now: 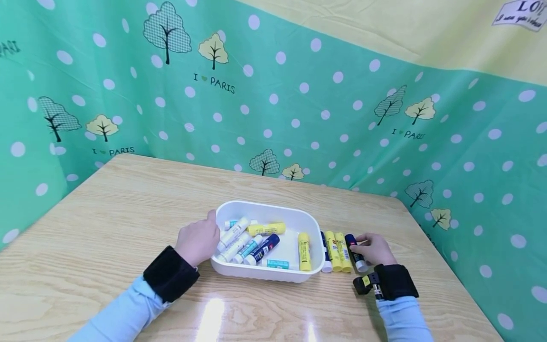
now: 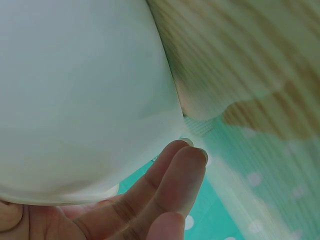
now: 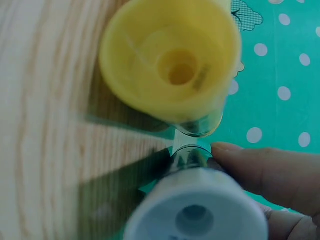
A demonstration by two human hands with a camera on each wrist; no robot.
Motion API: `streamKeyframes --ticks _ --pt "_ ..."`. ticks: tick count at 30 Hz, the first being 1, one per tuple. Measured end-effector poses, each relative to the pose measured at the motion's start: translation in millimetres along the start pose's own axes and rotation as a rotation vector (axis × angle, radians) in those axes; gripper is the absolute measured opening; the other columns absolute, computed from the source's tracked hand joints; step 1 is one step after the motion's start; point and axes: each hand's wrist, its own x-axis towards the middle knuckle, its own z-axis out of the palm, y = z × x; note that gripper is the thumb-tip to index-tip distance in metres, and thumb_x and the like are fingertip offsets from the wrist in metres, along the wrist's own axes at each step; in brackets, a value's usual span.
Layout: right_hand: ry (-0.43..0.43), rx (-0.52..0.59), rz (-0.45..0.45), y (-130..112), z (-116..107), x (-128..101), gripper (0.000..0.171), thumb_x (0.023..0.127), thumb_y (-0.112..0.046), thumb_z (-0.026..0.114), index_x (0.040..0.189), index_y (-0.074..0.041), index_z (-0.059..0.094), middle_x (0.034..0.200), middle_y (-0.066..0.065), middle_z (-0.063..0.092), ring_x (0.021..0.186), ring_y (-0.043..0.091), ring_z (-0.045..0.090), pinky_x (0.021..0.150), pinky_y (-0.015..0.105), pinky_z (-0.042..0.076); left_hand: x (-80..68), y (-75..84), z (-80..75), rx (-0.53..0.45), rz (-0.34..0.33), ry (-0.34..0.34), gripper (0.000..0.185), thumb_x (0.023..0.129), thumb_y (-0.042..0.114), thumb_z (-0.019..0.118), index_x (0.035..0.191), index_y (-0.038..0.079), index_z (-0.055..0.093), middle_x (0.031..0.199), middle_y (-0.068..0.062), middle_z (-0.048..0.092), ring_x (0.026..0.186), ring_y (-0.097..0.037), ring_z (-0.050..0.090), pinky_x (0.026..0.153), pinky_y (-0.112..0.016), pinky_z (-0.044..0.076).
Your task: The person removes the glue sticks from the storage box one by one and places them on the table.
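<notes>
I'm seeing the smooth wall of a white tub (image 2: pixel 80 95) filling the upper left of my left wrist view, its rim (image 2: pixel 60 200) running along the bottom. The left hand (image 2: pixel 115 215) is sitting right at that rim, two fingers (image 2: pixel 175 180) reaching up toward the tub's edge. The wood-grained bench (image 2: pixel 270 40) is blurring across the upper right, and green, white-dotted cloth (image 2: pixel 212 215) is showing below.

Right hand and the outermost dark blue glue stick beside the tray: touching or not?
Touching: the head view shows the right hand holding the dark blue glue stick, fingertips on its barrel.
</notes>
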Motion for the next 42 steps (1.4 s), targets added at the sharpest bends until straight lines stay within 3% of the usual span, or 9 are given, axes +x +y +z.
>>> streamKeyframes --ticks 19,42 --pt "-0.011 0.01 0.02 -3.9 3.1 -1.2 0.04 0.079 -0.018 0.058 0.112 0.004 0.048 0.101 0.023 0.052 0.081 0.025 0.054 0.057 0.031 0.048 0.3 -0.4 -0.4 0.007 -0.007 0.0 0.034 0.086 0.016 0.035 0.112 -0.006 0.037 0.056 -0.008 0.046 0.045 -0.02 0.044 0.039 -0.031 0.031" --pt "-0.019 0.039 0.011 -4.8 3.9 -3.9 0.042 0.084 -0.023 0.05 0.116 0.003 0.044 0.098 0.022 0.052 0.075 0.022 0.054 0.057 0.031 0.048 -0.7 0.4 -0.3 0.001 0.007 0.015 0.033 0.086 0.016 0.035 0.11 -0.007 0.038 0.055 -0.007 0.046 0.044 -0.019 0.044 0.039 -0.03 0.031"
